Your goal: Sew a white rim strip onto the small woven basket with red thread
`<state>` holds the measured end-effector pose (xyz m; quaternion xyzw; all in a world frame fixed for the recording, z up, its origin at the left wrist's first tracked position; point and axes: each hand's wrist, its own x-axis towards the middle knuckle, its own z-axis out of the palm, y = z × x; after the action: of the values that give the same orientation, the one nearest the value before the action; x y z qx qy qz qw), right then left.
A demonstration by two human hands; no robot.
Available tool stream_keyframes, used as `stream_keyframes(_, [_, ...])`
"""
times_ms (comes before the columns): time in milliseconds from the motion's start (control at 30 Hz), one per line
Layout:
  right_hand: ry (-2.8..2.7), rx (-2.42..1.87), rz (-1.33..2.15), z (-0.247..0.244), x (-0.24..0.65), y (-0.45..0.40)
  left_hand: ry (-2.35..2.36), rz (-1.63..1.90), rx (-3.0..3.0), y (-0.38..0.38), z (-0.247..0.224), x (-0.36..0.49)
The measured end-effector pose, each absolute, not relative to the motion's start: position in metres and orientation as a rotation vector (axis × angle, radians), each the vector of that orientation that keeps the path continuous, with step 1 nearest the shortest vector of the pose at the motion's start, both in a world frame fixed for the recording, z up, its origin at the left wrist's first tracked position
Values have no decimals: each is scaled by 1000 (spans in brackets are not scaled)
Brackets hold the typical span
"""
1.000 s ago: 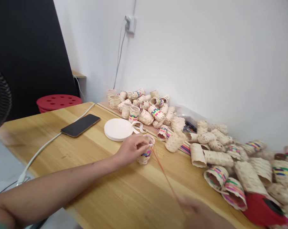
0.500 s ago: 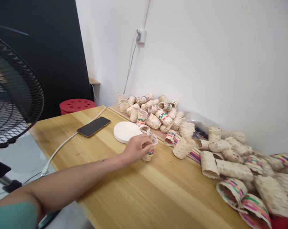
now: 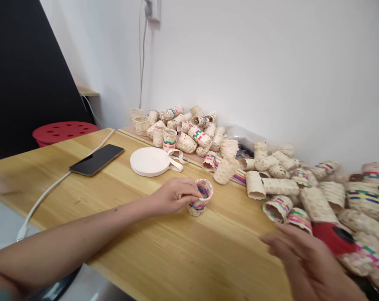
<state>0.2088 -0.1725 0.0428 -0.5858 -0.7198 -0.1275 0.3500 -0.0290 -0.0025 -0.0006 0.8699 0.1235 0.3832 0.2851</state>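
Your left hand (image 3: 173, 195) sits at the woven cup (image 3: 200, 196), which stands upright on the bench (image 3: 164, 251), open end up. The left fingers (image 3: 189, 193) are pressed together and slightly curled, with their tips at the near side of the cup's rim; you cannot tell from this view whether they pinch it. The cup's inner wall shows pink, green and blue strips, and a matching band runs around its outside. Your right hand (image 3: 305, 261), blurred at the lower right, is well apart from that cup, with its fingers (image 3: 286, 244) spread and just in front of the pile of cups (image 3: 280, 184). That pile runs along the wall, its cups upright or on their sides, many banded in colour. Some rest on a wooden board (image 3: 189, 158). A white disc (image 3: 150, 161) with a looped strap lies behind the cup, and to its left is a phone (image 3: 97, 160) with a white cable (image 3: 41, 205) running from it.
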Motion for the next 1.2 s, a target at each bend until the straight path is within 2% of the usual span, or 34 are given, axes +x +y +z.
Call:
stream_keyframes(167, [-2105, -1298, -380, 40, 184, -125, 343, 999, 2350, 0, 0, -29])
stream_keyframes(333, [-2246, -1289, -376, 40, 182, -95, 311, 959, 2377, 0, 1, -29])
stream_keyframes(833, [-2432, -1221, -316, 44, 185, -84, 205, 910, 2416, -3, 5, -28])
stream_keyframes(1200, [-2502, -1123, -119, 55, 183, -76, 177, 874, 2416, -5, 8, -28])
